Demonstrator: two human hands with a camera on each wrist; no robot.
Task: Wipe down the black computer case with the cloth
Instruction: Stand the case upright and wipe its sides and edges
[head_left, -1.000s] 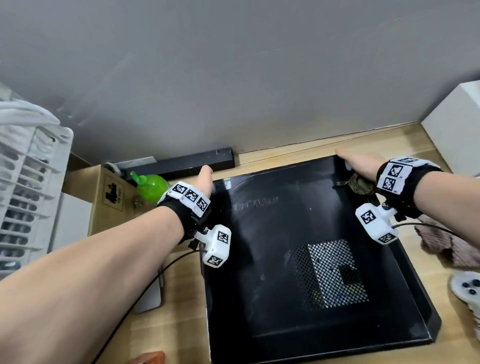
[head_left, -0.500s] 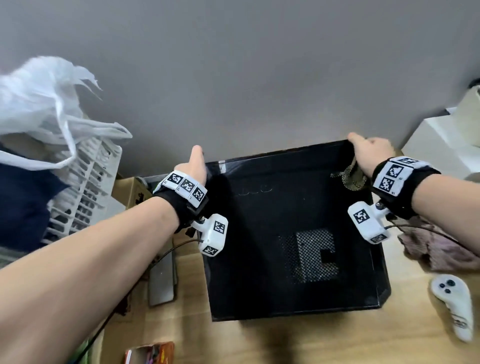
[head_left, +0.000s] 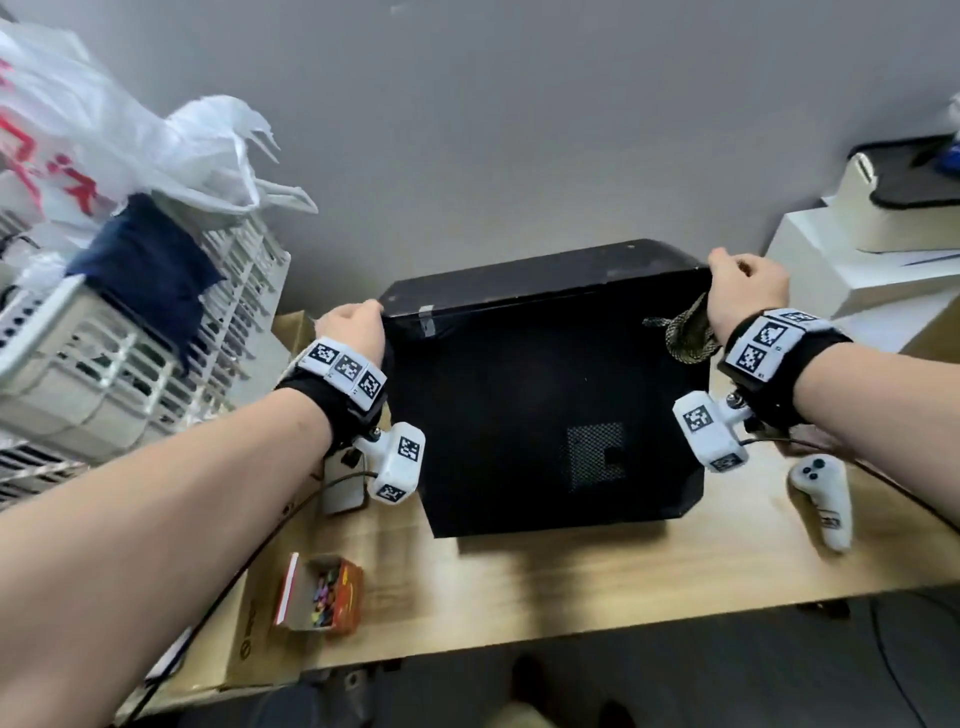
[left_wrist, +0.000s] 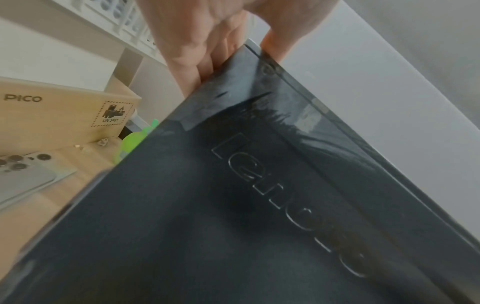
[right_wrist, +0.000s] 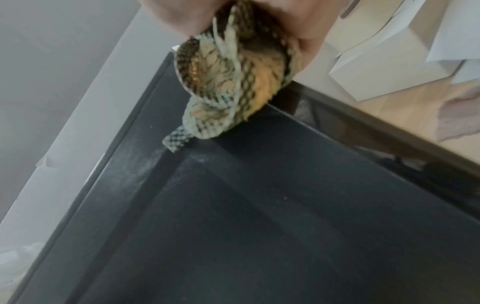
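Observation:
The black computer case (head_left: 540, 405) stands tipped up on the wooden desk, its vented side panel facing me. My left hand (head_left: 353, 327) grips its upper left corner, fingers curled over the edge (left_wrist: 223, 49). At the upper right corner my right hand (head_left: 748, 286) grips the case (right_wrist: 259, 226) and also holds a bunched green-and-black patterned cloth (head_left: 685, 332) in the palm. In the right wrist view the cloth (right_wrist: 228, 82) hangs against the case's top edge, with pale dust on the panel below it.
A white slatted basket (head_left: 130, 364) with a plastic bag and dark blue fabric stands at left. A phone (head_left: 343, 493) and a small open box of coloured bits (head_left: 327, 592) lie left of the case. A white controller (head_left: 826, 499) lies at right; white boxes (head_left: 857, 260) stand behind it.
The case has swung up from lying flat to standing on its near edge, both hands lifting its far corners. The cloth stayed in my right hand.

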